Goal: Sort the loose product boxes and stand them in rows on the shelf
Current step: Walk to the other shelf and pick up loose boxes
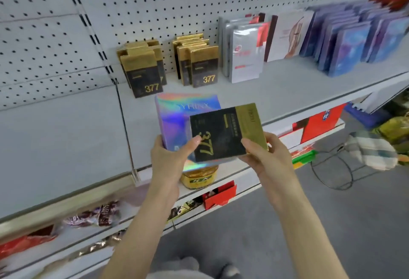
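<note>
- Left hand (171, 153): fingers curled under a holographic box (174, 114), thumb laid across its front and touching the dark box's edge.
- Right hand (263, 153): fingers and thumb pinch the gold end of a black-and-gold box (221, 132) marked 377. It is held sideways in the air, overlapping the holographic box, in front of the shelf (287, 86).
- On the shelf: 2 upright groups of shelved 377 boxes (146, 75) near the pegboard (155, 2), then white-and-silver boxes (243, 57), then blue-purple boxes (345, 46) further right.
</note>
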`<state>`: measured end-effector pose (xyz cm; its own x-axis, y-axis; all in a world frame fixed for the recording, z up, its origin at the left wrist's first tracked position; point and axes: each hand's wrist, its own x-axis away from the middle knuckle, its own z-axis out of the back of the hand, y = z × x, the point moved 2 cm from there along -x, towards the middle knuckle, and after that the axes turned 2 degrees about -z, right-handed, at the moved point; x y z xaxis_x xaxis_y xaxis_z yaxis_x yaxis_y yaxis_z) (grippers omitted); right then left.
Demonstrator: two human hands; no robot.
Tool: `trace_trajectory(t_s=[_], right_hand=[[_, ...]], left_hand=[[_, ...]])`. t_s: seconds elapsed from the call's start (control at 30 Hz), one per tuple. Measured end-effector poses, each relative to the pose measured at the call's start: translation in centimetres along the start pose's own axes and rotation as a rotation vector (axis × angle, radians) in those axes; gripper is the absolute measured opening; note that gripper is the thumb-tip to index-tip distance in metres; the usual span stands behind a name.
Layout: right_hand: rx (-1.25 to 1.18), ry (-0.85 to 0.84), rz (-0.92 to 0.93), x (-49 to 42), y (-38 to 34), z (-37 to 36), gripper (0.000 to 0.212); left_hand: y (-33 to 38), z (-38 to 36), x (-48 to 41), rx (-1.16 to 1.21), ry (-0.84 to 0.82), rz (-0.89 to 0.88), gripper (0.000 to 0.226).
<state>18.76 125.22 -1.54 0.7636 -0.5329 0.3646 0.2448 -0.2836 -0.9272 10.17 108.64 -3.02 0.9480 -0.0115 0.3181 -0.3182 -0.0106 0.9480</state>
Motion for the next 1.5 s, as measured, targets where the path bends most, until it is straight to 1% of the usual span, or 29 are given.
trace_trajectory(t_s=[0.07, 0.13, 0.2, 0.3, 0.37, 0.47, 0.53, 0.6, 0.67, 0.77, 0.87, 1.0, 1.13, 1.23, 1.3, 1.37, 1.5], right_hand=[[0.003, 0.01, 0.023, -0.8, -0.5, 0.8, 0.048], [0.1, -0.015, 0.079, -1.5, -1.1, 2.0, 0.039], [0.14, -0.04, 0.13, -2.5, -1.9, 3.8, 0.031], [0.136, -0.066, 0.172, -4.0, -2.8, 6.3, 0.022], [0.156, -0.072, 0.198, -5.3, -3.5, 7.1, 0.023], [0.255, -0.092, 0.259, -7.5, -4.7, 6.9, 0.026], [0.306, -0.096, 0.293, -9.3, -5.1, 6.3, 0.026], [0.394, -0.084, 0.318, -10.9, -5.4, 5.5, 0.029], [0.493, -0.084, 0.348, -12.7, -5.6, 4.7, 0.032], [0.694, -0.113, 0.434, -15.3, -6.2, 2.8, 0.031], [0.832, -0.209, 0.49, -18.0, -7.6, -0.2, 0.026], [0.877, -0.326, 0.554, -21.2, -8.3, -5.6, 0.023], [0.888, -0.462, 0.596, -22.8, -7.6, -11.9, 0.021], [0.899, -0.541, 0.688, -23.6, -7.3, -16.4, 0.023], [0.927, -0.556, 0.734, -23.9, -7.3, -19.0, 0.026], [0.954, -0.536, 0.775, -24.3, -7.5, -20.8, 0.029], [0.965, -0.473, 0.792, -25.5, -7.6, -22.3, 0.035]], left_hand=[[-0.2, -1.0, 1.0, 0.048, 0.053, -0.029, 0.061], [-1.2, -1.7, 2.6, 0.09, 0.125, -0.021, 0.056], [-2.1, -2.6, 3.7, 0.129, 0.186, 0.002, 0.041], [-3.4, -3.3, 5.0, 0.197, 0.275, 0.031, 0.021], [-3.9, -3.2, 5.5, 0.257, 0.336, 0.029, 0.019], [-4.1, -2.4, 5.3, 0.34, 0.412, 0.0, 0.023], [-3.9, -2.2, 4.6, 0.359, 0.476, -0.036, 0.017], [-3.8, -2.1, 3.7, 0.379, 0.528, -0.065, 0.015], [-3.9, -2.2, 2.5, 0.396, 0.555, -0.074, 0.018], [-4.3, -2.0, 0.2, 0.383, 0.625, -0.089, 0.024], [-4.6, -1.6, -2.3, 0.393, 0.67, -0.092, 0.03], [-4.9, 0.0, -4.7, 0.404, 0.769, -0.138, 0.019], [-5.2, 2.6, -5.4, 0.365, 0.862, -0.186, 0.023], [-5.2, 4.7, -6.2, 0.292, 0.888, -0.195, 0.021], [-5.4, 5.6, -6.9, 0.269, 0.875, -0.176, 0.02], [-5.7, 6.0, -7.6, 0.288, 0.837, -0.149, 0.02], [-6.6, 6.0, -8.2, 0.323, 0.823, -0.118, 0.023]])
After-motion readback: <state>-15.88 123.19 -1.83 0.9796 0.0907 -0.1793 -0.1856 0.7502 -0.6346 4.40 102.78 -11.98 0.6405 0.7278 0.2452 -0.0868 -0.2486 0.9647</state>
